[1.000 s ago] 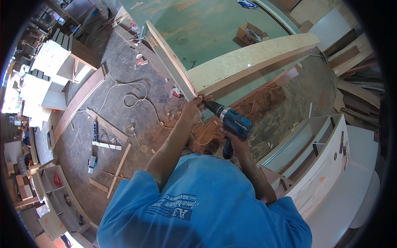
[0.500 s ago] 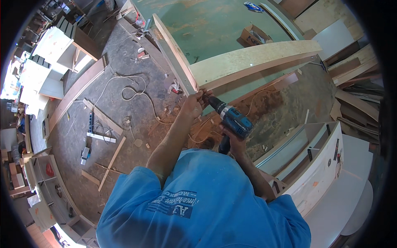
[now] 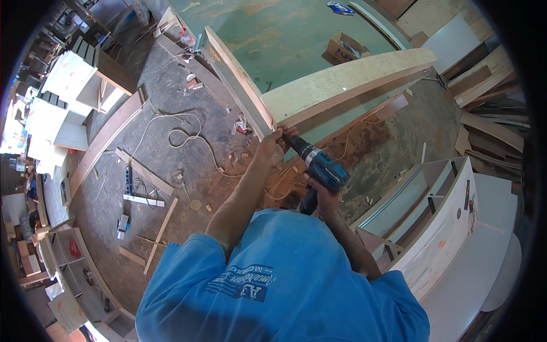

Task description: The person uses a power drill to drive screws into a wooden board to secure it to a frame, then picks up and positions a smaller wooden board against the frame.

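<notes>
In my right hand (image 3: 325, 196) is a blue and black cordless drill (image 3: 327, 169), its chuck pointing up and left. My left hand (image 3: 273, 148) sits at the drill's front end, fingers closed together near the tip; whatever they pinch is too small to make out. Just beyond the fingers, a long pale wooden board (image 3: 347, 85) meets a narrower board (image 3: 239, 80) at a corner. The two boards stand on edge over a green tabletop (image 3: 250, 23).
An open cardboard box (image 3: 345, 48) rests on the green tabletop. To my right stands a wooden cabinet frame (image 3: 410, 211). Cables (image 3: 185, 134), wood strips (image 3: 159, 233) and a power strip (image 3: 129, 179) lie on the floor at left. White cabinets (image 3: 71, 77) stand farther left.
The view has shifted slightly. My hands and the drill keep nearly the same place at the boards' corner.
</notes>
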